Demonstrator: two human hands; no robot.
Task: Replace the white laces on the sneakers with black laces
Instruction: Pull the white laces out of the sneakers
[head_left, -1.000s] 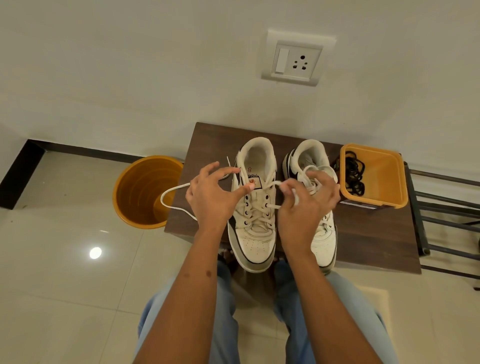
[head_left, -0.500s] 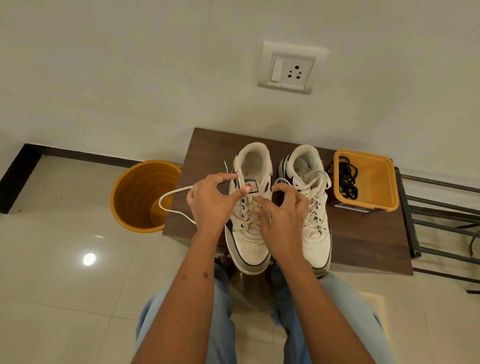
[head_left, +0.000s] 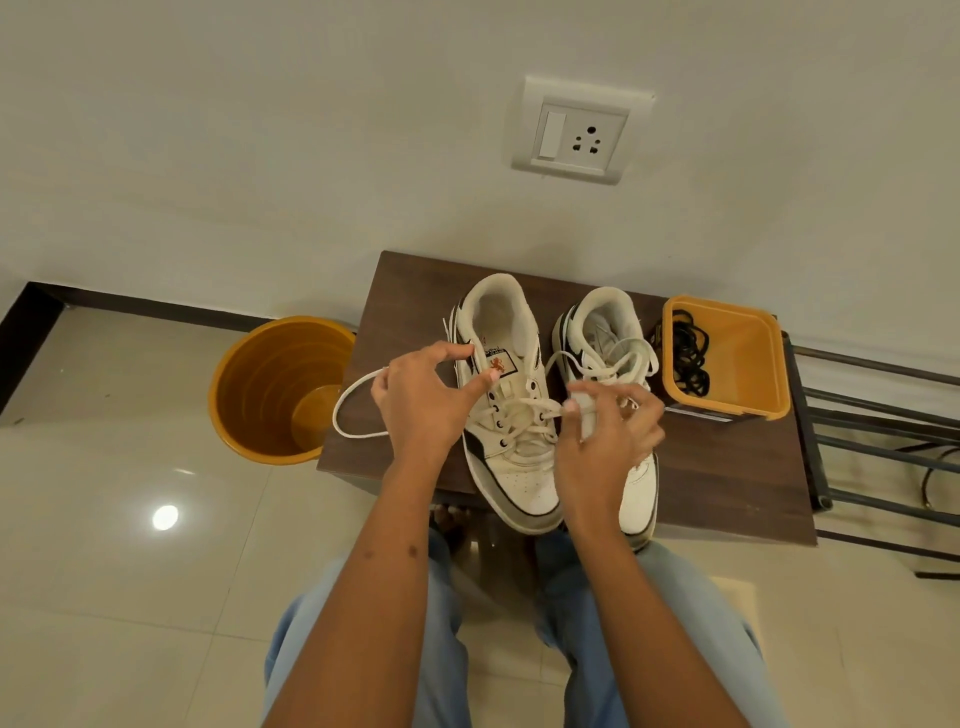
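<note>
Two white sneakers with black trim stand side by side on a dark wooden table (head_left: 727, 467). My left hand (head_left: 423, 402) grips the left sneaker (head_left: 522, 475) at its left side, thumb on the tongue. A loop of white lace (head_left: 340, 410) hangs out to the left from under that hand. My right hand (head_left: 608, 436) pinches a strand of the white lace at the left sneaker's right eyelets and covers part of the right sneaker (head_left: 605, 317), which is still tied with white laces. Black laces (head_left: 688, 353) lie coiled in an orange tub (head_left: 727, 306) to the right.
An orange bucket (head_left: 280, 389) stands on the tiled floor left of the table. A dark metal rack (head_left: 883, 415) runs along the right. A wall socket (head_left: 579, 132) is above the table. My knees in blue jeans are under the table's front edge.
My right hand dropped from the upper lacing to the middle of the left sneaker, then shifted right to its right eyelets. My left hand stayed on the shoe's side.
</note>
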